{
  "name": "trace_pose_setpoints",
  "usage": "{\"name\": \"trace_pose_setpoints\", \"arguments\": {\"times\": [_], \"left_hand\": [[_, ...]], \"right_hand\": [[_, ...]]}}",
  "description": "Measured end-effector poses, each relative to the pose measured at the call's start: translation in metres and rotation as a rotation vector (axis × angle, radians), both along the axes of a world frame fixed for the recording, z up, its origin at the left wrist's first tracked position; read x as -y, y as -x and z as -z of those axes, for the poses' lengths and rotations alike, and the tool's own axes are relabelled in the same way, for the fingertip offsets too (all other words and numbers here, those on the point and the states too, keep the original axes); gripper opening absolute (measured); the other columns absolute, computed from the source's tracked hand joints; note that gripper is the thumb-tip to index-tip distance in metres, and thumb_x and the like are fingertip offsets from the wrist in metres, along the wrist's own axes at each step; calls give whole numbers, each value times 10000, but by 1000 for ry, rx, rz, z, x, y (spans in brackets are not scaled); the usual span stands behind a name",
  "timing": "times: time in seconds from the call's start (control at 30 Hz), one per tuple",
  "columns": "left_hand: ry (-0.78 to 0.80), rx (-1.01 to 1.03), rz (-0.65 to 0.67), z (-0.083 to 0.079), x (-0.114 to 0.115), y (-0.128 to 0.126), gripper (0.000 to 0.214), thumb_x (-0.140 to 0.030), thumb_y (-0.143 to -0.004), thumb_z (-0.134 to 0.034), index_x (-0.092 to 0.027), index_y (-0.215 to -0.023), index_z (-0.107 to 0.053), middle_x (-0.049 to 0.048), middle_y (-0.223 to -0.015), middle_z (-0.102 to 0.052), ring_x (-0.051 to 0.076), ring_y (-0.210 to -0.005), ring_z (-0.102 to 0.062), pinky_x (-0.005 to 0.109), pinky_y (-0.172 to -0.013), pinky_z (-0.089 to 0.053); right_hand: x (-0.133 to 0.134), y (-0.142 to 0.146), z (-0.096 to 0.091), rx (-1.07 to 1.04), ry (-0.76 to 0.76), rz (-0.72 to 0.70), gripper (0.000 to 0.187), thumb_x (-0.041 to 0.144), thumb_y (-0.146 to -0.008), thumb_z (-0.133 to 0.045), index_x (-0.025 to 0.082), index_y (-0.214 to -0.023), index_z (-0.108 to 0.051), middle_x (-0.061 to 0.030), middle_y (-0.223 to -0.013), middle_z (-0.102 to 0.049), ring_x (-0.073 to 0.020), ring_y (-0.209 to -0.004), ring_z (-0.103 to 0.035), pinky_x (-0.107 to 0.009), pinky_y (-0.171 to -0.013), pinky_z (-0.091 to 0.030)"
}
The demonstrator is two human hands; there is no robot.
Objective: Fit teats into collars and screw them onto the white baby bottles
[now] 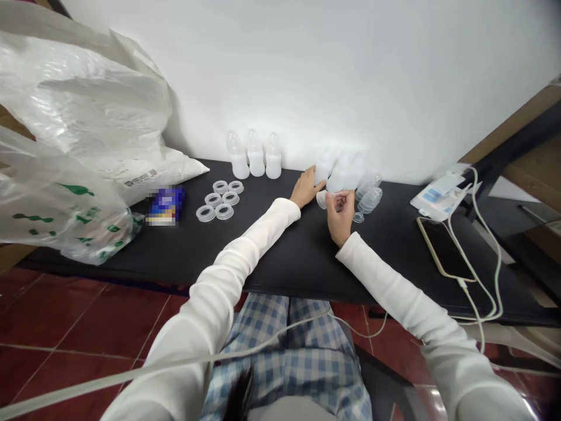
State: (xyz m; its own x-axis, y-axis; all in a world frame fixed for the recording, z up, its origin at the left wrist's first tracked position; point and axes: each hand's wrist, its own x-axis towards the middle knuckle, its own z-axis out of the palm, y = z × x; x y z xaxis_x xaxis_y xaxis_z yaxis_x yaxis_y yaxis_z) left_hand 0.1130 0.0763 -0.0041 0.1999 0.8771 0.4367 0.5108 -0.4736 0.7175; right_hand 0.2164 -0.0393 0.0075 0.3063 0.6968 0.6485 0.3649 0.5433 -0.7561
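My left hand [305,187] lies on the black table [280,257], fingers stretched toward a cluster of translucent bottles [339,169] by the wall, touching one. My right hand [340,215] is curled around a small clear plastic piece [323,199], held just above the table. Clear caps [369,200] lie right of that hand. Three assembled baby bottles [256,155] stand upright against the wall. Several clear rings [220,200] lie flat to the left of my arms.
Big plastic bags [65,146] fill the table's left end, with a blue packet [166,204] beside them. A phone [445,248] on a white cable and a white packet [438,196] lie at the right. Red tiled floor below.
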Motion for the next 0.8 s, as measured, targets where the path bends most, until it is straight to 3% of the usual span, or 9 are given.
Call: {"name": "trace_pose_setpoints", "arguments": {"times": [0.13, 0.3, 0.43, 0.53, 0.67, 0.8], "left_hand": [[4, 107, -81, -1, 0, 5, 361, -262, -824, -719, -171, -1108, -515, 142, -1155, -577, 276, -1148, -572, 441, -1058, -445], [30, 261, -248, 0, 27, 29, 414, -172, -731, -763, -206, -1016, -465, 83, -1078, -499, 231, -1072, -533, 444, -1078, -424], [-4, 273, -229, 6, 60, 64, 468, -149, -690, -764, -231, -1047, -473, 43, -1067, -469, 208, -1056, -509, 440, -1055, -438], [-57, 211, -133, 9, 77, 90, 500, -109, -675, -737, -235, -1086, -482, 46, -1106, -471, 217, -1095, -504, 448, -1063, -443], [-180, 76, -91, 8, 83, 110, 510, -98, -677, -723, -235, -1110, -492, 62, -1128, -483, 253, -1168, -492, 475, -1072, -440], [-274, -5, -61, 1, 82, 113, 477, -90, -718, -699, -227, -1137, -517, 82, -1163, -503, 261, -1190, -516, 480, -1080, -438]], "right_hand": [[1, -2, -3, 47, -20, 23, 331, 552, -908, -606, 236, -879, -511, 33, -745, -483, -123, -646, -476, -295, -635, -461], [0, -6, -4, 74, -15, 19, 317, 530, -922, -585, 220, -975, -553, 8, -812, -547, -131, -714, -537, -311, -698, -504], [-4, -8, -1, 88, 5, -11, 341, 529, -938, -562, 217, -1075, -559, -35, -953, -624, -143, -811, -603, -320, -759, -540], [-5, -9, 0, 112, 24, -57, 355, 532, -952, -545, 225, -1131, -555, -72, -1082, -651, -160, -903, -639, -325, -792, -555], [-2, -8, -1, 175, 39, -180, 354, 526, -959, -546, 237, -1162, -569, -99, -1175, -654, -196, -994, -661, -353, -825, -567], [1, -7, -2, 293, 39, -272, 342, 507, -961, -548, 242, -1174, -581, -99, -1168, -672, -208, -998, -666, -376, -830, -574]]}}
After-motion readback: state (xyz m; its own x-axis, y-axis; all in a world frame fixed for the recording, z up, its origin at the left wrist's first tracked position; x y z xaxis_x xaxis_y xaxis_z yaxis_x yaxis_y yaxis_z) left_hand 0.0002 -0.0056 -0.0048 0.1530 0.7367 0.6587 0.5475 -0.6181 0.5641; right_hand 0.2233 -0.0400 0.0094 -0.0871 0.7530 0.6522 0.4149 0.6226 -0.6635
